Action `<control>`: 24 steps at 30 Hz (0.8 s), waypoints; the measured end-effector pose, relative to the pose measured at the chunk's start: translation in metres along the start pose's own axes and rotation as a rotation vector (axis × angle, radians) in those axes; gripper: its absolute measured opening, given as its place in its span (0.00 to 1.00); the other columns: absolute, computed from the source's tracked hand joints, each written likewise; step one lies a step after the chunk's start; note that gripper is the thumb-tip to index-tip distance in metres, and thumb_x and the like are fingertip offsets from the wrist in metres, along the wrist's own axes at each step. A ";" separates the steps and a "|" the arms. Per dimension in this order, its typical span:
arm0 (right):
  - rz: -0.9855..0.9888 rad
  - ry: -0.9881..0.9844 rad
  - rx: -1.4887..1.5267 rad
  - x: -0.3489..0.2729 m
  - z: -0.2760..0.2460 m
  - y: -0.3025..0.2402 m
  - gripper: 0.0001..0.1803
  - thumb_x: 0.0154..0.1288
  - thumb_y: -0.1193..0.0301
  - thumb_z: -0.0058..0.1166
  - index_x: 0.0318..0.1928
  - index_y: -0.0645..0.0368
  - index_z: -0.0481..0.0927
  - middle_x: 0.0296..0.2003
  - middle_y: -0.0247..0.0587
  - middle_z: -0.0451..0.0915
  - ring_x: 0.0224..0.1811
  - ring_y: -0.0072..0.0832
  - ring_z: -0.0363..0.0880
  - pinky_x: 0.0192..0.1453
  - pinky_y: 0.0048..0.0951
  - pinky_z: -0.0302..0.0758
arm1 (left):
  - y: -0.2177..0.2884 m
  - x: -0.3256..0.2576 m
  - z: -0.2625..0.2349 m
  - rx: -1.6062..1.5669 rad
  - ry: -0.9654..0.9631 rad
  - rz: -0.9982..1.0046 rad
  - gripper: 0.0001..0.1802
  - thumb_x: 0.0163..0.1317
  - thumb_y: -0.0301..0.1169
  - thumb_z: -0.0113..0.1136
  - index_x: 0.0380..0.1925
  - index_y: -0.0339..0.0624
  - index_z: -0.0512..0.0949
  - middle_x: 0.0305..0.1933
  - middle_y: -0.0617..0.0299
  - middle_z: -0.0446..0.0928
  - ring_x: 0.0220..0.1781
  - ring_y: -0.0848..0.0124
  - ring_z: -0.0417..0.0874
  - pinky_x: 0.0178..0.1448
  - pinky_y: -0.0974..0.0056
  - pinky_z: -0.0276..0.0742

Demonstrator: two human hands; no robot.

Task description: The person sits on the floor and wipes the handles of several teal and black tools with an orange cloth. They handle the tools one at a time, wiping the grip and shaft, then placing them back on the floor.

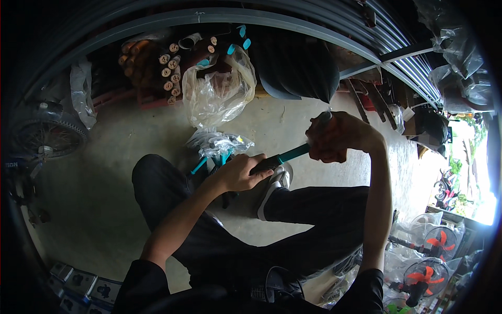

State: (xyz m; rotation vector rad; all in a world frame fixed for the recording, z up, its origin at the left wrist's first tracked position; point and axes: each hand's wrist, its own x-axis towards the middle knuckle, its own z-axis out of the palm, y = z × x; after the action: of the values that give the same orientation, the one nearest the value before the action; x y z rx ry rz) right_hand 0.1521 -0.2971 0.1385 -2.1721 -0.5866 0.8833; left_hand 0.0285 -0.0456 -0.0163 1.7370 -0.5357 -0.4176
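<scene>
My left hand (241, 172) is closed around the black grip of a long-handled tool (294, 154) with a teal shaft. The tool slants up to the right, and its far end disappears into a dark red cloth (328, 140). My right hand (346, 131) is closed on that cloth, wrapped about the tool's end. A greyish tip pokes out above the fingers; the kind of tool cannot be made out. Just beyond my left hand, several similar teal-handled tools (197, 166) lie on the floor, their upper ends in clear plastic wrap (222, 142).
A large clear plastic bag (219, 94) stands ahead, near stacked wooden handles (170, 73) and dark shovel blades (298, 68). A bicycle wheel (49, 138) is at the left, and fans with orange blades (426, 277) at the lower right. Metal bars (400, 42) run overhead.
</scene>
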 end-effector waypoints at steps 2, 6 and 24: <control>0.041 0.171 -0.037 0.012 0.010 0.006 0.18 0.57 0.64 0.68 0.41 0.62 0.80 0.30 0.39 0.85 0.27 0.27 0.84 0.34 0.28 0.83 | -0.005 -0.001 -0.003 -0.022 0.018 -0.011 0.15 0.67 0.41 0.57 0.37 0.39 0.73 0.19 0.54 0.74 0.21 0.61 0.77 0.29 0.59 0.69; 0.310 0.699 0.078 0.037 0.047 -0.030 0.17 0.55 0.62 0.70 0.33 0.62 0.81 0.22 0.40 0.83 0.22 0.23 0.82 0.29 0.28 0.79 | 0.004 0.008 0.006 -0.111 0.116 -0.104 0.16 0.67 0.42 0.56 0.37 0.38 0.73 0.20 0.51 0.75 0.23 0.57 0.79 0.30 0.57 0.71; 0.245 0.233 0.172 0.030 0.024 -0.020 0.20 0.71 0.56 0.52 0.51 0.58 0.79 0.28 0.35 0.80 0.29 0.17 0.77 0.36 0.22 0.76 | 0.011 -0.008 0.026 -0.908 0.004 -0.333 0.11 0.72 0.36 0.52 0.32 0.42 0.69 0.18 0.73 0.62 0.16 0.83 0.61 0.21 0.72 0.57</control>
State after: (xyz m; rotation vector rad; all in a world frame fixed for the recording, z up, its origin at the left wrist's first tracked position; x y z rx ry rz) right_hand 0.1515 -0.2551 0.1283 -2.1766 -0.1274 0.7589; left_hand 0.0063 -0.0640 -0.0118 0.9336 -0.0105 -0.7520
